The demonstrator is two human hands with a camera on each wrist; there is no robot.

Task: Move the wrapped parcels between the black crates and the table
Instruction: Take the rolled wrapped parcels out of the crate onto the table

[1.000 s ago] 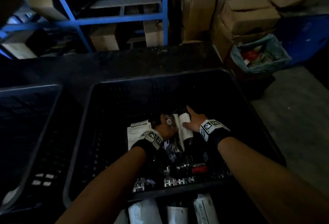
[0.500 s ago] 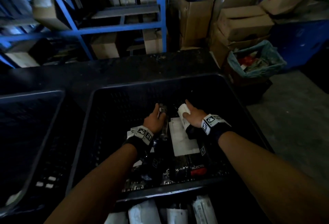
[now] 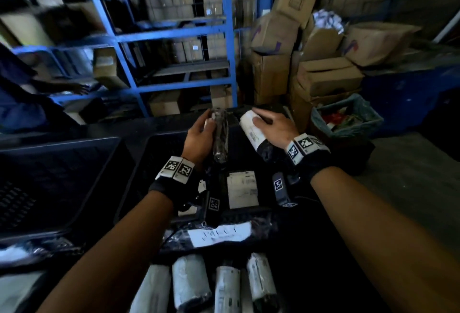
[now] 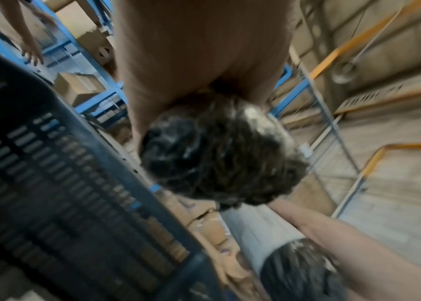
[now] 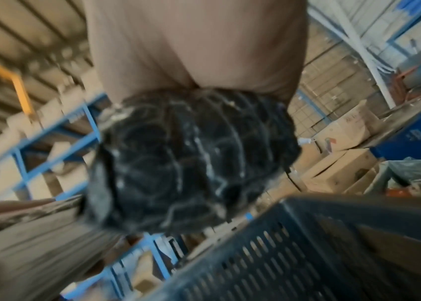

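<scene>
Two wrapped parcels are held above the black crate (image 3: 139, 163): the left hand (image 3: 199, 136) grips a dark plastic-wrapped parcel (image 3: 220, 136), the right hand (image 3: 276, 128) clasps a white-labelled parcel (image 3: 251, 131). More wrapped parcels (image 3: 191, 285) lie in a row nearest the person.

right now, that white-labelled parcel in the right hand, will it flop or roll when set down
Probably stiff: the labelled parcel keeps a straight tube shape though the right hand holds only one end. Likely to roll, since it looks round, like the parcels lying on the table. The crinkled black wrap at its end may be slippery.
</scene>
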